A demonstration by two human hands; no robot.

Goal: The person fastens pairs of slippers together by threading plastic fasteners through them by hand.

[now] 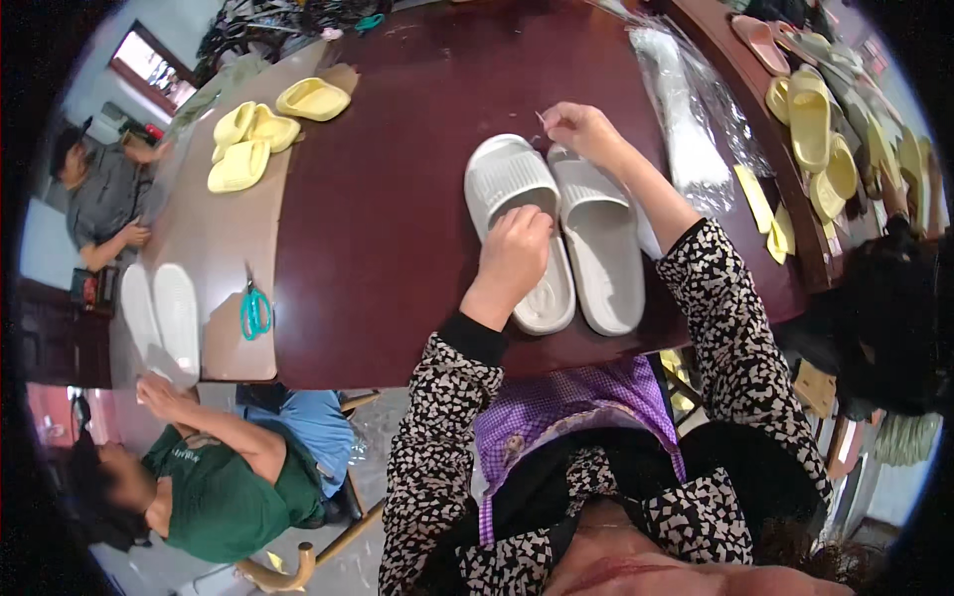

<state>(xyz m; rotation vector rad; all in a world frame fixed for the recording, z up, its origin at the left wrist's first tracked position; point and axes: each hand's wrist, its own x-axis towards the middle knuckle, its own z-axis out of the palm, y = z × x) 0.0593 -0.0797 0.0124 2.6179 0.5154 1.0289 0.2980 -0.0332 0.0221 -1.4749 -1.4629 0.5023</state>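
A pair of off-white slide slippers lies side by side on the dark red table, toes pointing away from me. My left hand (pixel 515 251) is closed at the foot opening of the left slipper (pixel 509 169), its fingertips tucked in by the strap's edge and partly hidden. Just beyond the toe of the right slipper (pixel 608 273), my right hand (pixel 584 133) is raised in a pinch. Something thin and pale shows at its fingertips, too small to make out. My right wrist passes over the right slipper's outer side.
Clear plastic bags (pixel 686 129) lie to the right, near yellow strips (pixel 760 209). A rack of slippers (pixel 810 119) stands beyond. At left are yellow slippers (pixel 243 149), teal-handled scissors (pixel 254 310) and white slippers (pixel 174 318), by a seated person in green (pixel 224 487). Another person (pixel 104 194) sits farther off.
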